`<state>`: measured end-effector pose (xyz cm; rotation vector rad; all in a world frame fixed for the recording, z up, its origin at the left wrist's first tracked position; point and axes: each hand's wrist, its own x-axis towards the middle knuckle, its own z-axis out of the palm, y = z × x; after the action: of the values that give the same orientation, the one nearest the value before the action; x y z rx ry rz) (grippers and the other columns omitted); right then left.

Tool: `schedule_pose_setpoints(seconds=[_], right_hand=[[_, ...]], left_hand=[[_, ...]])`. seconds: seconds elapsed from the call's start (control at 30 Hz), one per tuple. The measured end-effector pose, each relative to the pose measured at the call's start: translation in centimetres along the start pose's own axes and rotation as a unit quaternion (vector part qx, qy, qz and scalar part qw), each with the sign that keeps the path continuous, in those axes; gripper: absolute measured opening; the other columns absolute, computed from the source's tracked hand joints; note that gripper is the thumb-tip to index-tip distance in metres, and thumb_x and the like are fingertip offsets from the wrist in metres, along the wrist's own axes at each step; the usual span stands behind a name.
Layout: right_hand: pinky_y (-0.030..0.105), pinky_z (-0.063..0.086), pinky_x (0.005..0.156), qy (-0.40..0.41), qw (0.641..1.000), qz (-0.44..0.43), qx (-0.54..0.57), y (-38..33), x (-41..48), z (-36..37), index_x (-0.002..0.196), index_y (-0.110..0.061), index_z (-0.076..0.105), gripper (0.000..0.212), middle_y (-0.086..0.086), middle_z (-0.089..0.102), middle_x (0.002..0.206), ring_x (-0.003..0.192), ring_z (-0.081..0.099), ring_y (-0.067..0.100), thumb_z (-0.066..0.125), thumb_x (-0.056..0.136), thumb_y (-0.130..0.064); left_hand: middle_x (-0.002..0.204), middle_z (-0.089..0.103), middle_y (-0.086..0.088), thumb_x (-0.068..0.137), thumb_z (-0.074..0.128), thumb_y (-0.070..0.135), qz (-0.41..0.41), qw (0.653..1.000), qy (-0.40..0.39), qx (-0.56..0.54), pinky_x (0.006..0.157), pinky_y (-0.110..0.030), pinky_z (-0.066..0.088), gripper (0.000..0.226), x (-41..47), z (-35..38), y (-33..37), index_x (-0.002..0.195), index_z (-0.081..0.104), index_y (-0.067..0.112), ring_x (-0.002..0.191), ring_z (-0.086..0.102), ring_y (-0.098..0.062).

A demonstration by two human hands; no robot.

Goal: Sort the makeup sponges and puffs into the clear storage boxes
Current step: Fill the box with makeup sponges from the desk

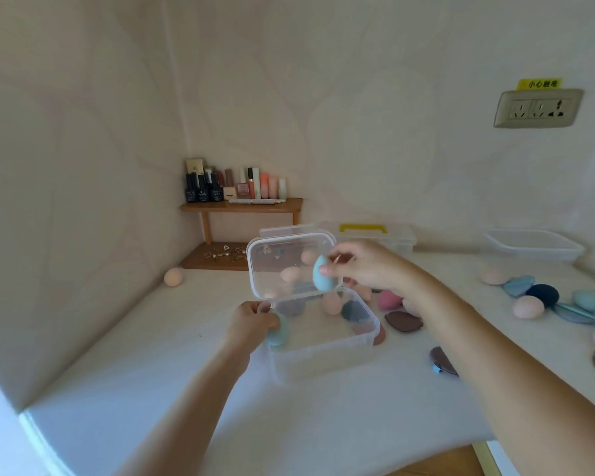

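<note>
R hand [358,267] pinches teal sponge [323,279] above clear box [323,360] — likely drops it in next; L hand [249,326] grips 2nd sponge [278,333].

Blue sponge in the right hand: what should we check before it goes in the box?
1. Lid open: ok. The lid stands up behind the clear box.
2. Grip on the blue sponge: ok. The right hand pinches it in its fingertips.
3. Sponge above the opening: ok, it seems to hang over the box's back edge.
4. Box steadied: ok, it seems. The left hand is at its left corner, also holding a teal sponge.
5. Room inside: cannot tell; the clear walls blur what is inside or behind.
</note>
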<state>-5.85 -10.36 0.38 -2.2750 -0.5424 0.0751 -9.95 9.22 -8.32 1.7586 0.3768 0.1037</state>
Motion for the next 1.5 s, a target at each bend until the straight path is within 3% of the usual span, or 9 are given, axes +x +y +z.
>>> schedule_pose_setpoints(seconds=[0.2, 0.3, 0.6, 0.83, 1.03, 1.17, 1.33, 1.4, 1.5], right_hand=[[0.036, 0.052, 0.078, -0.048, 0.987, 0.048, -0.147, -0.2, -1.2, 4.9, 0.096, -0.018, 0.068, 0.03, 0.0, 0.072, 0.085, 0.078, 0.069, 0.02, 0.069, 0.08, -0.043], [0.026, 0.042, 0.064, -0.032, 0.982, 0.073, -0.17, -0.4, -1.2, 6.4, 0.094, -0.012, 0.069, 0.029, 0.005, 0.073, 0.087, 0.082, 0.068, 0.021, 0.069, 0.081, -0.039], [0.025, 0.039, 0.057, 0.001, 0.974, 0.085, -0.211, 0.0, -1.3, 7.9, 0.093, -0.009, 0.067, 0.015, 0.005, 0.061, 0.078, 0.074, 0.057, 0.024, 0.063, 0.086, -0.021], [0.032, 0.047, 0.074, 0.051, 0.982, 0.035, -0.179, 0.0, -1.5, 8.9, 0.104, -0.009, 0.055, 0.02, 0.007, 0.062, 0.097, 0.09, 0.06, 0.024, 0.059, 0.085, -0.011], [0.027, 0.045, 0.074, 0.037, 0.992, 0.045, -0.11, 0.3, -1.4, 9.0, 0.081, -0.021, 0.062, 0.011, -0.002, 0.063, 0.089, 0.091, 0.061, 0.021, 0.063, 0.083, -0.01], [0.027, 0.047, 0.073, 0.025, 0.995, 0.051, -0.082, 0.3, -1.6, 8.9, 0.085, -0.018, 0.069, 0.016, -0.005, 0.062, 0.082, 0.09, 0.062, 0.02, 0.057, 0.084, -0.006], [0.033, 0.053, 0.085, 0.022, 0.995, 0.077, -0.052, 0.2, -1.7, 8.5, 0.079, -0.021, 0.065, 0.021, -0.001, 0.063, 0.08, 0.094, 0.065, 0.024, 0.051, 0.088, -0.009], [0.036, 0.053, 0.088, 0.019, 0.996, 0.083, -0.041, 0.3, -1.8, 8.3, 0.085, -0.016, 0.069, 0.018, 0.003, 0.065, 0.081, 0.094, 0.066, 0.026, 0.052, 0.089, -0.011], [0.041, 0.054, 0.089, 0.04, 0.994, 0.098, 0.018, 0.5, -1.8, 8.0, 0.076, -0.015, 0.071, 0.028, 0.006, 0.069, 0.08, 0.09, 0.067, 0.028, 0.047, 0.085, -0.004]], left_hand=[[0.082, 0.054, -0.009, 0.079, 0.053, -0.006, 0.001, 1.0, -0.013, -0.021, 0.073, -0.032, 0.041, 0.018, -1.0, 0.0, -0.3, 0.079, 0.054, 0.012, 0.078, 0.05, -0.025], [0.086, 0.056, -0.008, 0.079, 0.055, -0.005, -0.008, 0.999, -0.017, -0.036, 0.078, -0.034, 0.045, 0.024, -1.3, 0.0, -0.3, 0.1, 0.054, 0.007, 0.082, 0.053, -0.024], [0.092, 0.056, -0.01, 0.078, 0.057, -0.004, 0.007, 0.999, -0.022, -0.048, 0.079, -0.034, 0.044, 0.022, -1.8, 0.4, -0.4, 0.096, 0.055, 0.01, 0.088, 0.052, -0.026], [0.086, 0.053, -0.006, 0.076, 0.065, 0.006, 0.049, 0.999, 0.021, -0.004, 0.063, -0.028, 0.039, 0.017, -2.0, 0.6, -0.4, 0.083, 0.051, 0.012, 0.074, 0.049, -0.019], [0.106, 0.047, -0.008, 0.075, 0.071, 0.011, 0.052, 0.995, 0.071, 0.041, 0.055, -0.024, 0.038, 0.037, -2.2, 0.7, -0.2, 0.098, 0.042, 0.012, 0.072, 0.046, -0.01], [0.097, 0.047, -0.004, 0.076, 0.069, 0.009, 0.155, 0.974, 0.122, 0.113, 0.054, -0.019, 0.034, 0.03, -2.7, 0.5, -0.3, 0.093, 0.044, 0.014, 0.075, 0.045, -0.016], [0.065, 0.053, 0.015, 0.075, 0.072, 0.012, 0.347, 0.894, 0.136, 0.25, 0.07, -0.027, 0.029, 0.028, -3.0, 0.2, -0.1, 0.062, 0.051, 0.025, 0.079, 0.049, -0.016], [0.065, 0.058, 0.013, 0.081, 0.068, 0.025, 0.385, 0.88, 0.101, 0.26, 0.066, -0.021, 0.03, 0.013, -3.2, 0.1, 0.1, 0.071, 0.061, 0.022, 0.073, 0.048, -0.009], [0.061, 0.066, 0.007, 0.085, 0.042, 0.037, 0.377, 0.881, -0.002, 0.287, 0.057, -0.012, 0.035, 0.036, -3.2, -0.3, 0.2, 0.067, 0.068, 0.02, 0.067, 0.055, -0.007]])
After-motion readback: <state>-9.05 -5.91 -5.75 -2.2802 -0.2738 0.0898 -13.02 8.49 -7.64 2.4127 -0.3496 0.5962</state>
